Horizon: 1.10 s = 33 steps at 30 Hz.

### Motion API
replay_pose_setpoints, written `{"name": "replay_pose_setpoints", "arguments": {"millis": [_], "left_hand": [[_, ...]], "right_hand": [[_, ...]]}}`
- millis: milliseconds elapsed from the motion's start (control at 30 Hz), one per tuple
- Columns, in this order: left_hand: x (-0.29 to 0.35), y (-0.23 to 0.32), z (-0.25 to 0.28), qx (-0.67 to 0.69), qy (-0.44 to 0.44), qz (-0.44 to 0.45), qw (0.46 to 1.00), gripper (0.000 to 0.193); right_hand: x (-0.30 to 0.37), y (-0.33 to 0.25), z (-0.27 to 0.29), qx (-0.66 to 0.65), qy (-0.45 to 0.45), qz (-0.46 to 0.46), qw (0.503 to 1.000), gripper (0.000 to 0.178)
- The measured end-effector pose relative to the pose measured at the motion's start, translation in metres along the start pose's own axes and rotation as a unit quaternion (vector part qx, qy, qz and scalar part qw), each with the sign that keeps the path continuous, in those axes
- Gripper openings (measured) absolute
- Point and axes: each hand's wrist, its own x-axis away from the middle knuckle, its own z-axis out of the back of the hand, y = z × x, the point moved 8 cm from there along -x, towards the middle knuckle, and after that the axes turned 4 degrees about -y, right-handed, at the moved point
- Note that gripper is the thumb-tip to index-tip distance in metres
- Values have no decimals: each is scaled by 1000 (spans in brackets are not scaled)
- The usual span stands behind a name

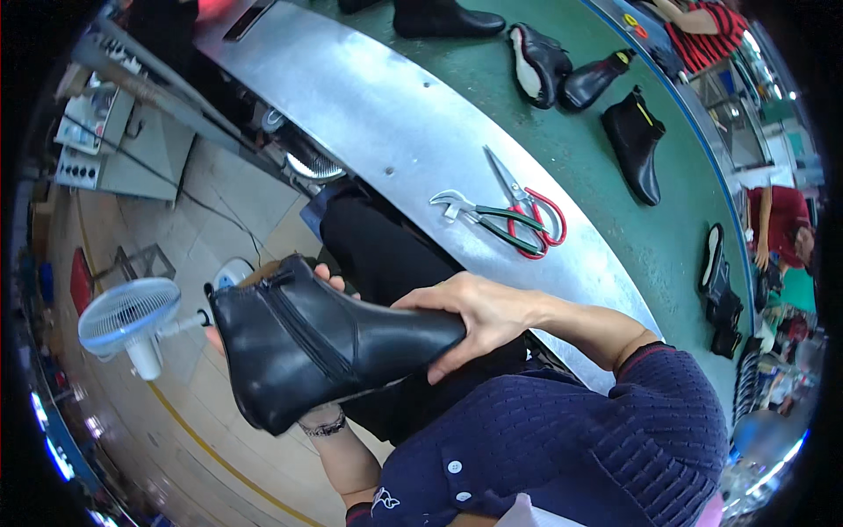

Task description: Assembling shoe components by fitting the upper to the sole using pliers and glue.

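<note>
I hold a black leather ankle boot (pixel 299 342) on its side, its shaft to the left and its toe to the right. A zip runs along the side that faces up. My right hand (pixel 483 314) is wrapped over the toe, thumb on the near side. My left hand (pixel 330 277), with a patterned band at its wrist, supports the boot from behind. Only some of its fingertips show past the boot's edges; the palm is hidden. Beyond the boot, red-handled scissors (pixel 532 209) and green-handled pincers (pixel 492 216) lie partly overlapping on a metal ledge (pixel 351 97).
A green conveyor belt (pixel 562 149) past the ledge carries several black boots, one of them an upright-shafted boot (pixel 634 145). At the left stand a white fan (pixel 132 321) and a grey cabinet (pixel 145 154). Other people (pixel 781 220) work across the belt.
</note>
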Motion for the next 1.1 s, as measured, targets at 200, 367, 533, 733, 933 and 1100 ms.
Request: {"name": "replay_pose_setpoints", "arguments": {"millis": [200, 367, 533, 733, 933, 1100], "left_hand": [[-43, -21, 7, 115, -26, 16, 993, 57], [-43, -34, 22, -87, 83, 43, 992, 59], [-39, -37, 45, -111, 67, 77, 989, 58], [-50, -48, 47, -158, 50, 112, 980, 56], [-57, -53, 32, -263, 43, 123, 956, 47], [-52, -37, 23, -293, 62, 92, 950, 45]], "right_hand": [[68, 29, 66, -171, 292, -45, 940, 47], [215, 77, 146, -100, 699, -46, 706, 31], [368, 94, 176, 26, 891, -52, 449, 43], [516, 197, 187, 137, 808, -377, 432, 55], [259, 84, 268, 450, 646, -220, 576, 37], [-2, 32, 328, 352, 543, -1, 762, 37]]}}
